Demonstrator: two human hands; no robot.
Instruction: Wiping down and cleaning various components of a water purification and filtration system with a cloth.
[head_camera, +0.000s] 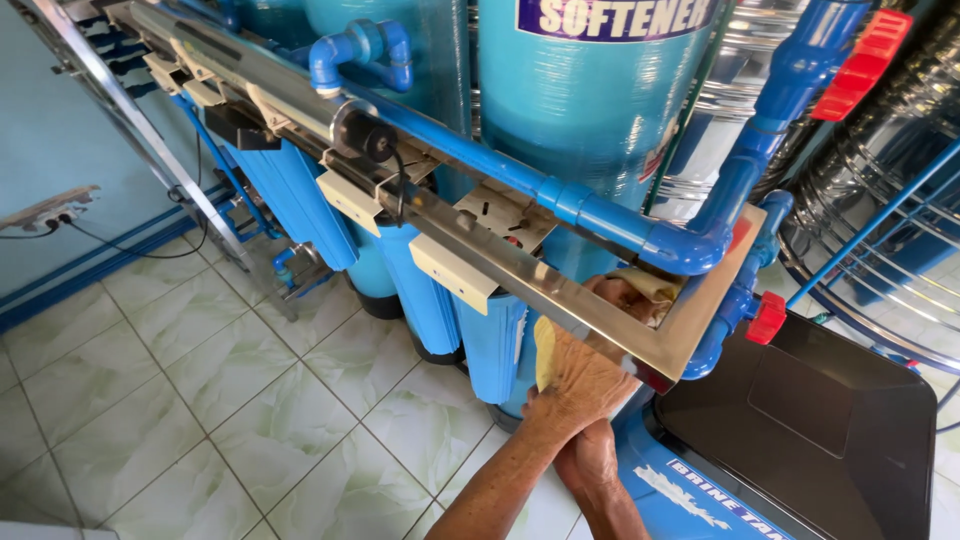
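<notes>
Both hands press under the steel frame (560, 290): left hand (575, 380) grip clamped on a yellow cloth (545, 352), right hand (590, 460) grip hidden.

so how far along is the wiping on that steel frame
Done: the top face of the steel frame already looks shiny. In hand: the left hand presses a yellow cloth under the frame's corner, below the blue pipe elbow; the right hand sits just beneath, its grip hidden. Left: the underside is hidden, so I can't tell how much remains there.
</notes>
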